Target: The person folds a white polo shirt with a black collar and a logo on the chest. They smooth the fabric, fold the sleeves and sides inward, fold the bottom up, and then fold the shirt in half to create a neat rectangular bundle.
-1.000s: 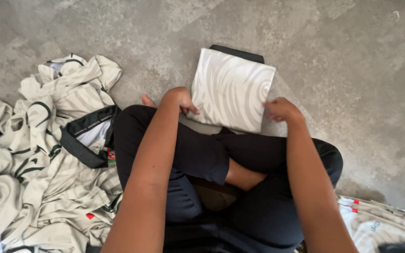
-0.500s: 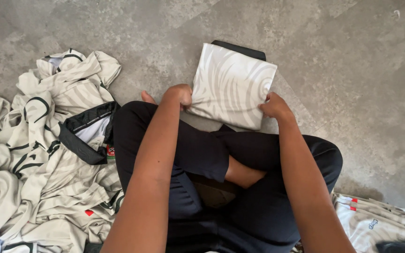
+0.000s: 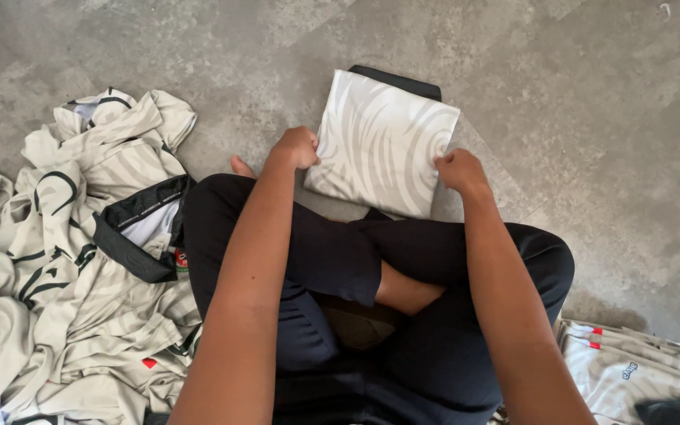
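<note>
A folded cream shirt (image 3: 383, 142) with a pale swirl pattern and a black collar edge at its far side rests on the grey floor and against my crossed legs. My left hand (image 3: 295, 147) grips its left edge with closed fingers. On the right edge, my right hand (image 3: 460, 170) holds it the same way. The shirt is lifted a little toward me and tilted.
A heap of unfolded cream shirts with black trim (image 3: 64, 267) lies on the floor to my left. Folded shirts (image 3: 635, 366) are stacked at my right hip. I sit cross-legged in dark trousers (image 3: 371, 315) on the grey concrete floor (image 3: 576, 118).
Both hands have slid up the sides of the folded shirt and drawn closer to its edges. The shirt has shifted slightly away and to the right.
</note>
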